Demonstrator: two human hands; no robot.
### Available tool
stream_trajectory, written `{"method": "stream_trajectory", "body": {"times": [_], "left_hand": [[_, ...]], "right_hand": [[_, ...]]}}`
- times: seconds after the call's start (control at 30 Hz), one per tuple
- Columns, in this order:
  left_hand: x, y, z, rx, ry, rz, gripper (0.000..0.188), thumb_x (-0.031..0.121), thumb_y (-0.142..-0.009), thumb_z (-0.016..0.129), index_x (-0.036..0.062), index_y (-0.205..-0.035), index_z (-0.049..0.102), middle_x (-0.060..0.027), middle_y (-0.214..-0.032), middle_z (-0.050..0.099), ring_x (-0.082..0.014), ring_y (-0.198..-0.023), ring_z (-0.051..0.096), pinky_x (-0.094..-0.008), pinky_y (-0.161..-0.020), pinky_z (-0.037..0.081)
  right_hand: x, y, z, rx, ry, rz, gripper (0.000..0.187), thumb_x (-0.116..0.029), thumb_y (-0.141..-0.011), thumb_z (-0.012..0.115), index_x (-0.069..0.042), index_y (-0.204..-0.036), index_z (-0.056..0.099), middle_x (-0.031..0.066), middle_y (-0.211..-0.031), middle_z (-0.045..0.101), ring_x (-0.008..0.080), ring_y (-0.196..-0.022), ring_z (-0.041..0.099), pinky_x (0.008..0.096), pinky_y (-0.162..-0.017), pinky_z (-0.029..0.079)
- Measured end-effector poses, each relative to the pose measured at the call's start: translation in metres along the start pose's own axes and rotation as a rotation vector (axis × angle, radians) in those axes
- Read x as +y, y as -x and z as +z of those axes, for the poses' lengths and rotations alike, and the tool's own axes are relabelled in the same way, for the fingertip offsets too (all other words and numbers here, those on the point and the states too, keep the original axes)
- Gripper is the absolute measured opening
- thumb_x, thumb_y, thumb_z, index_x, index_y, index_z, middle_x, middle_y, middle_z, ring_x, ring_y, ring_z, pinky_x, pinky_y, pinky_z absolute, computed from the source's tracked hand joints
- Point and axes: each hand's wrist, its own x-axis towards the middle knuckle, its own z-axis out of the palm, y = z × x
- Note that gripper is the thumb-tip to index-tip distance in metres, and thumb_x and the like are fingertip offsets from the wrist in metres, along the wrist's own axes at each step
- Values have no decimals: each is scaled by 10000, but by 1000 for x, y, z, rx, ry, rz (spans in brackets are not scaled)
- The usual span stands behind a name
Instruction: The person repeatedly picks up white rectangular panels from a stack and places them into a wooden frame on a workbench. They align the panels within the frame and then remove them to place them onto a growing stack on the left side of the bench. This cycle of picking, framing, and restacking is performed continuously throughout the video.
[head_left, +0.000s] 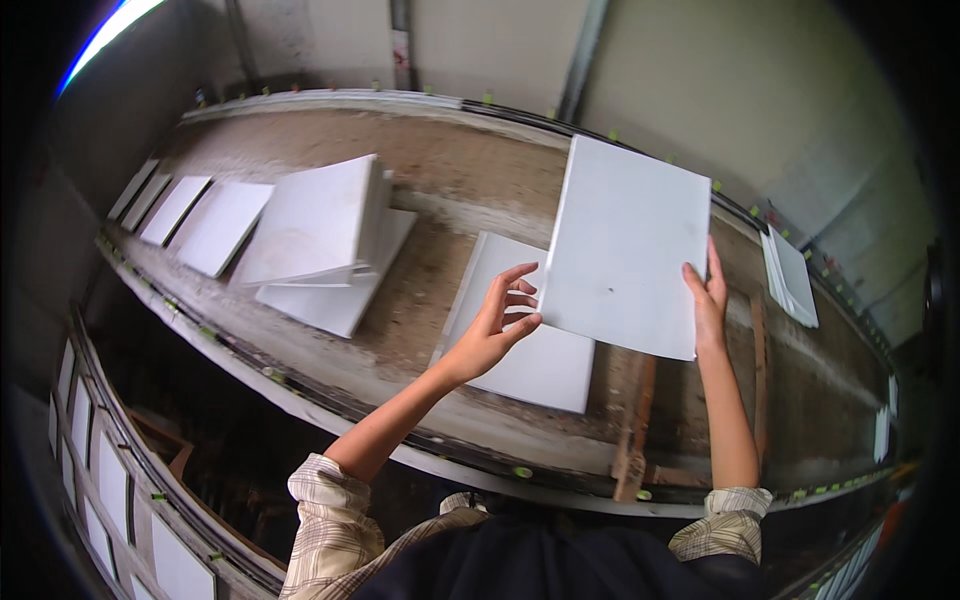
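Observation:
My right hand [711,305] grips the right edge of a white rectangular panel [630,245], its thumb on the upper face. The panel is raised and tilted, with a small dark spot near its lower middle. At its lower left corner is my left hand [497,325], fingers loosely bent and apart. The left thumb tip comes close to the panel's edge; whether it touches cannot be made out. Beneath lies another white panel [535,370], partly covered by the raised one.
A stack of white panels [310,220] stands left on the long brown table [450,150], with single panels [222,225] beyond it. More panels [790,275] lie far right. A wooden frame [632,440] rests near the front edge. Lower left, a rack [185,555] carries several panels.

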Motion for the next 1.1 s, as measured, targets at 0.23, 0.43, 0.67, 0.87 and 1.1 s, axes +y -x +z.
{"method": "stream_trajectory", "body": {"times": [0.23,0.43,0.67,0.87,1.1], "left_hand": [[-57,-22,142,-7,-249,-34,322,103,-872,533,69,-1191,504,-97,-1191,458,-254,-1131,462,-362,-983,380],[-70,-36,206,-145,-868,118,361,89,-838,541,52,-1195,505,-137,-1277,428,-356,-1249,332,-448,-1043,289],[-121,-63,230,-67,-1134,228,262,92,-811,558,37,-1066,583,-117,-1197,468,-380,-1276,249,-463,-1074,238],[-124,-63,242,-2,-1201,197,159,144,-797,593,66,-919,659,-87,-1187,453,-388,-1285,223,-557,-1055,209],[-117,-59,242,16,-1145,160,95,171,-742,667,95,-782,708,-41,-1222,463,-360,-1313,190,-433,-1074,257]], "right_hand": [[35,58,-208,227,123,62,644,-66,-801,627,-28,-1369,325,94,-1253,484,153,-1044,508,261,-893,398],[73,86,-263,152,-10,257,647,-72,-792,639,-60,-1368,344,70,-1199,528,116,-1007,510,252,-883,395],[94,103,-272,113,10,256,655,-42,-784,634,-66,-1370,342,95,-1238,507,131,-1051,493,259,-921,376],[93,114,-274,103,94,247,677,-49,-778,648,-52,-1373,325,113,-1295,460,147,-1115,457,271,-955,356],[115,119,-267,107,218,145,650,-97,-802,639,-29,-1365,323,152,-1294,454,179,-1136,457,305,-972,350]]}}
